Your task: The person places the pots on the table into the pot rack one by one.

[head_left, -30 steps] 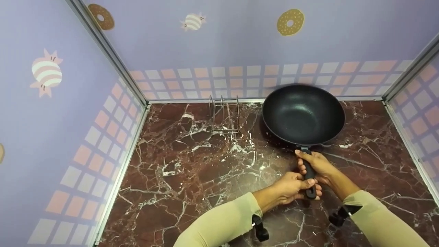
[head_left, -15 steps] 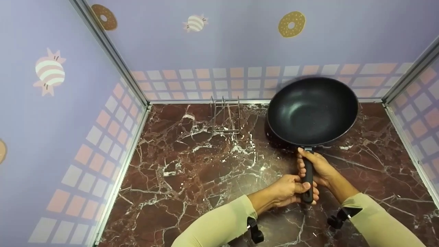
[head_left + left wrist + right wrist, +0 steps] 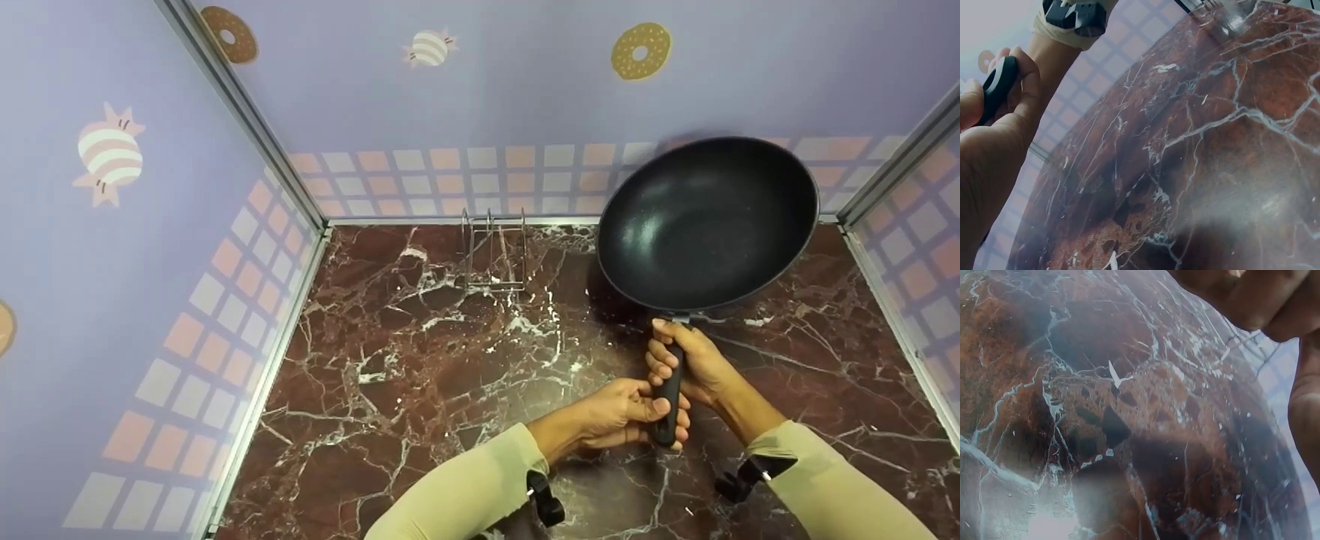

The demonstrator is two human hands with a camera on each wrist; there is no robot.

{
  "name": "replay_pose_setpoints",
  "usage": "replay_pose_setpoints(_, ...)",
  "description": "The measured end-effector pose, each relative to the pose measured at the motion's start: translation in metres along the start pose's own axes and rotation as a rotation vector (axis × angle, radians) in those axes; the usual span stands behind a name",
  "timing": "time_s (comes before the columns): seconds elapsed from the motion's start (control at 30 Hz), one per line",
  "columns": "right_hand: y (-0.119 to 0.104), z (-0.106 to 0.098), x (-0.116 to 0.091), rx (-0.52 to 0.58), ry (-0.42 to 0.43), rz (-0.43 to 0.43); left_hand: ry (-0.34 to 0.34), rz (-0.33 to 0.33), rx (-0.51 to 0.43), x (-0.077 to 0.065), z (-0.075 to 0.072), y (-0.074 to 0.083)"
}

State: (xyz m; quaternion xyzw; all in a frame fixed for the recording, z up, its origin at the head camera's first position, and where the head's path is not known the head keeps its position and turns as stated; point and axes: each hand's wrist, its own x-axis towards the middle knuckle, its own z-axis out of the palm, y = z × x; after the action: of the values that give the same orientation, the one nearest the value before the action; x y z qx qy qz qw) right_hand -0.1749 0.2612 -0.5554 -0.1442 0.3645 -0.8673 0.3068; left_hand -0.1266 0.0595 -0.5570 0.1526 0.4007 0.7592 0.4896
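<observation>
A black frying pan (image 3: 709,225) hangs tilted above the back right of the counter, its inside facing the head camera. My right hand (image 3: 694,360) grips the upper part of its handle, close to the pan body. Lower down, my left hand (image 3: 619,412) pinches the handle's end between thumb and fingers. The left wrist view shows that handle end (image 3: 1000,87) in the left hand's hold. Only some fingers (image 3: 1252,298) of a hand appear in the right wrist view, at the upper right; the pan is out of sight there.
A small wire rack (image 3: 495,251) stands by the back wall, left of the pan. Dark red marble countertop (image 3: 420,360) spreads in front and to the left. Patterned panels (image 3: 450,90) enclose the back and both sides.
The pan has risen and shifted right, and its body leans further to the right. The handle's end has swung slightly left with my left hand. Both hands keep their hold.
</observation>
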Motion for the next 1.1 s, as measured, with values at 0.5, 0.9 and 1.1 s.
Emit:
replay_pose_setpoints(0.5, 0.001, 0.035, 0.016, -0.240, 0.451, -0.004, 0.041, 0.030, -0.007, -0.014, 0.004, 0.016)
replay_pose_setpoints(0.9, 0.000, 0.048, 0.026, -0.353, 0.531, 0.006, 0.083, 0.031, -0.005, -0.019, 0.009, 0.023)
replay_pose_setpoints(1.1, 0.002, 0.054, 0.032, -0.390, 0.535, 0.027, 0.105, 0.047, -0.005, -0.024, 0.007, 0.024)
